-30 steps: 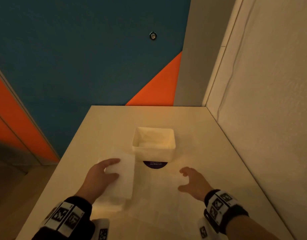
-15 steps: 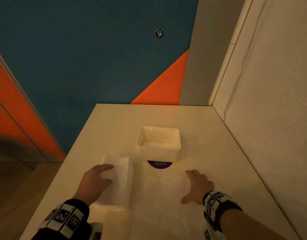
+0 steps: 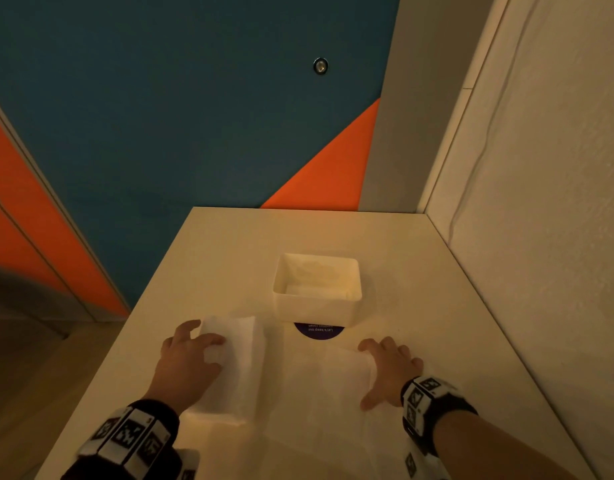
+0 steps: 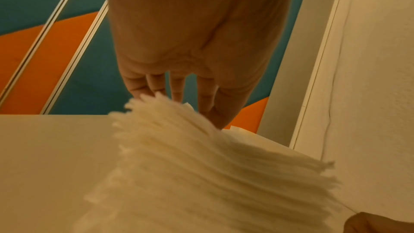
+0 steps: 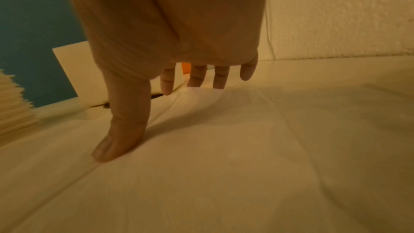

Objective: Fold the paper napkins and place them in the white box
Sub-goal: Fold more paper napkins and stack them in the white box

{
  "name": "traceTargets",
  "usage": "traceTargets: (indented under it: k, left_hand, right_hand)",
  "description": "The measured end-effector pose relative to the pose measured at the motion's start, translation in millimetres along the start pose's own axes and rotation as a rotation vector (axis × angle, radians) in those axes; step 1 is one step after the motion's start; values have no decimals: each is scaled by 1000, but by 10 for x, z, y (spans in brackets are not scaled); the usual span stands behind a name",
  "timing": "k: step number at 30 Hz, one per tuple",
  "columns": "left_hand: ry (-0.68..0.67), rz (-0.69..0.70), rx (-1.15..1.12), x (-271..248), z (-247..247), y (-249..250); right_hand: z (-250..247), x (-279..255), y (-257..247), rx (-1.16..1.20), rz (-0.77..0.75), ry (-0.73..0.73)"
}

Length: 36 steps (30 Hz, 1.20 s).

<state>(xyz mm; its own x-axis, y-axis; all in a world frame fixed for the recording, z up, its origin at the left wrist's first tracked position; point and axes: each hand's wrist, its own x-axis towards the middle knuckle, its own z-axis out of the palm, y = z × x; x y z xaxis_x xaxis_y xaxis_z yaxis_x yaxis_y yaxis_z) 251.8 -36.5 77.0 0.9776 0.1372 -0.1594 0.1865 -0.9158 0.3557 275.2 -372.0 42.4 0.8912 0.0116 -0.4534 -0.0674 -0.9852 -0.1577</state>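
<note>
1. The left hand (image 3: pixel 186 365) is resting on the stack of paper napkins (image 3: pixel 231 368) at the left of the table (image 3: pixel 229 244), fingers lightly curled over the far left corner of the stack; whether it is pinching a sheet or only pressing down, I cannot tell.
2. The right hand (image 3: pixel 390 370) is lying flat and spread on the right edge of the unfolded napkin (image 3: pixel 319 382), which is spread between the 2 hands, just in front of the white box (image 3: pixel 317 292). Its fingers are straight and its thumb (image 5: pixel 118 141) is pressing the paper; it is gripping nothing.
3. The step in hand is probably starting a fold of the spread sheet. To do it well, the right hand should be pinning lightly, since thin paper is already wrinkling under the fingers (image 5: pixel 167 82).
4. Lifting 1 edge cleanly and meeting the opposite edge squarely should give a fold small enough for the box.
5. The box is sitting partly over a dark round sticker (image 3: pixel 318 332), and it appears to be holding some paper already.
</note>
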Motion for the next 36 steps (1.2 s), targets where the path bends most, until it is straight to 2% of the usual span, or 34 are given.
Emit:
traceTargets:
  k: [7,15,18,20,22,24,27,31,33,36]
  left_hand:
    - [-5,-44,-8,-46,-22,54]
    - [43,-86,-53,-118,-92,226]
    - [131,-46,-105,-144,-113,379]
    - [143,7,-157,-155,-132,506]
    - [98,87,-223,-138,-125,619]
    - [14,138,-426,-133,-111,752]
    - [-235,99,-784,-181,-131,994]
    - [-536,112,-1038,-202,-146,1171]
    - [-583,101,-1191,-217,-166,1219]
    - [-529,97,-1428,-268,-214,1294]
  right_hand:
    - [18,-31,-37,-32,20,10]
    - [-206,-149,31,78,-101,178]
    - [-426,-214,27,319,-173,177]
    - [-596,-274,-4,471,-217,187]
    - [-774,-367,-59,577,-256,214]
    - [-920,-474,-122,727,-308,241]
    - [-1071,-670,-235,994,-379,239]
    - [-1158,-833,-339,1236,-441,198]
    - [-1160,-873,-362,1348,-435,179]
    - [-1139,-905,-383,1466,-421,184]
